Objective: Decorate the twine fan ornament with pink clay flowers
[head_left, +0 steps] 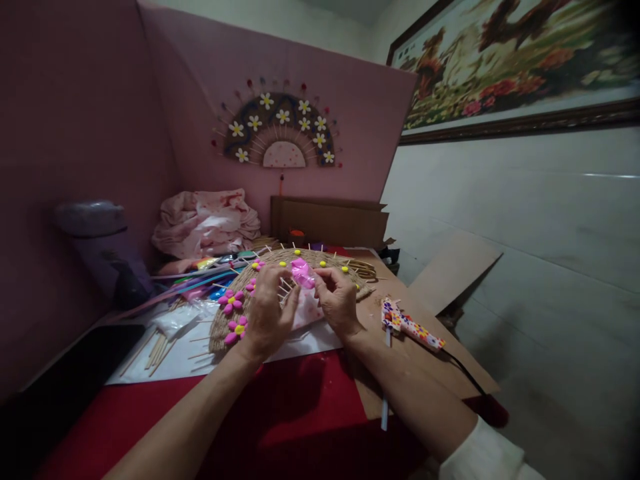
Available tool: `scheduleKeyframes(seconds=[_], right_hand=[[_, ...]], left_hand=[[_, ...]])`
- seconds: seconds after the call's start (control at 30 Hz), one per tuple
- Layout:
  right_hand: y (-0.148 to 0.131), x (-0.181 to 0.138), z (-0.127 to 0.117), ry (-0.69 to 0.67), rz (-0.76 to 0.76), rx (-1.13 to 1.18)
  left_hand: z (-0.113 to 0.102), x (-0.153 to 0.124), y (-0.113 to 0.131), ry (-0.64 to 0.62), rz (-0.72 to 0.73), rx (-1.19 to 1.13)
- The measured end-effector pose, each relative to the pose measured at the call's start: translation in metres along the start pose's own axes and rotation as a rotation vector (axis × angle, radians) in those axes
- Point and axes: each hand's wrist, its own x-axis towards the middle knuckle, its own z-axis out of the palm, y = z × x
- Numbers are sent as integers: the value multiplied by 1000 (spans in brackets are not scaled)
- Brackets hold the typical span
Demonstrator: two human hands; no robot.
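The piece (303,273) you hold is bright pink. Your fan (217,333) is straw-tan, with pink flowers (231,301) centred yellow and yellow dots (297,253) near its rim. The cloth (300,413) is red and the sheet (185,353) is white. The glue gun (413,327) has red, yellow and blue spots on white. The wall fan (280,130) is brown with white, yellow-centred blooms.

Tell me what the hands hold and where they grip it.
A small pink piece, pinched from both sides above the woven fan: the left hand at its left edge, the right hand at its right edge.
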Motion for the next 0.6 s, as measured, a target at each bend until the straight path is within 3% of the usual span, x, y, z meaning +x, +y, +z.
scheduleKeyframes(seconds=[0.1, 0.23, 0.6], right_hand=[[-2, -2, -1, 30, -78, -95], [-3, -5, 0, 30, -158, -169], [-1, -9, 5, 21, -83, -171]], left_hand=[[7, -7, 2, -85, 93, 112], [14, -12, 0, -63, 116, 195], [19, -13, -4, -45, 231, 293]])
